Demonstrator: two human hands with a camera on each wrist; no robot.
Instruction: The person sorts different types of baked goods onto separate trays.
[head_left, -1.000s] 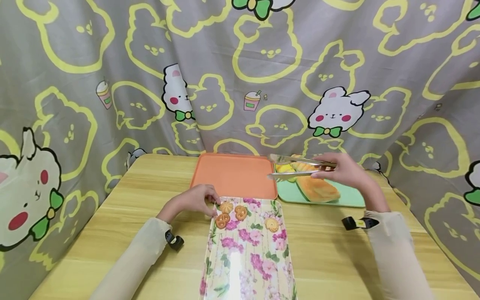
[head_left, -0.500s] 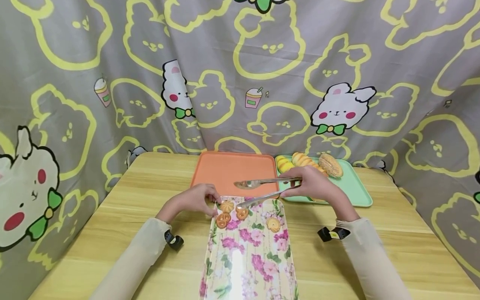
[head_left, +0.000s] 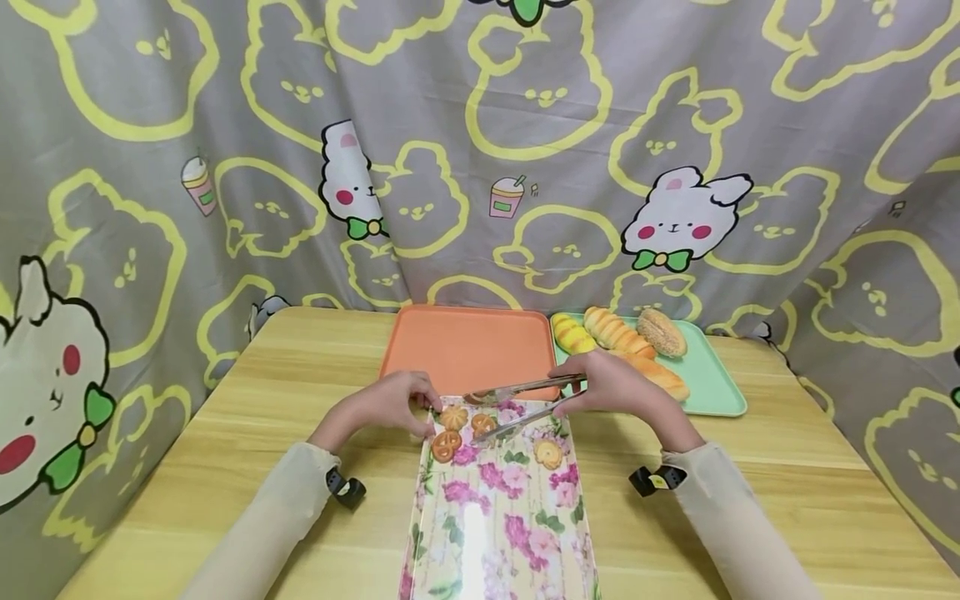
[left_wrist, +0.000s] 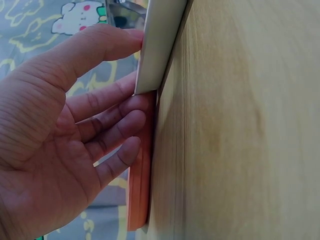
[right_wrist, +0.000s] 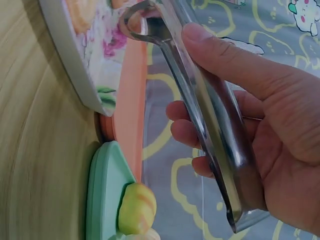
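Note:
My left hand (head_left: 397, 402) holds the far left corner of a floral tray (head_left: 480, 525), thumb and forefinger against its rim (left_wrist: 159, 55). My right hand (head_left: 611, 383) grips metal tongs (right_wrist: 212, 115) with their arms spread. In the head view the tong tips are at a heart-shaped pretzel cookie (head_left: 482, 423), one on each side; whether they touch it cannot be told. Beside it on the tray lie a round ridged cookie (head_left: 453, 417) and another pretzel cookie (head_left: 447, 447). A pale flower-shaped cookie (head_left: 548, 454) sits apart to the right.
An orange tray (head_left: 468, 346) lies behind the floral one. To its right a green tray (head_left: 712, 379) bears a yellow striped bread (head_left: 573, 335), a ridged loaf (head_left: 618, 332), a seeded roll (head_left: 662, 332) and a smooth loaf (head_left: 660, 375). A patterned curtain (head_left: 420, 108) hangs behind the wooden table (head_left: 300, 367).
My right hand has brought the tongs from above the green tray left and down to the cookies on the floral tray. The left hand has stayed at the tray corner.

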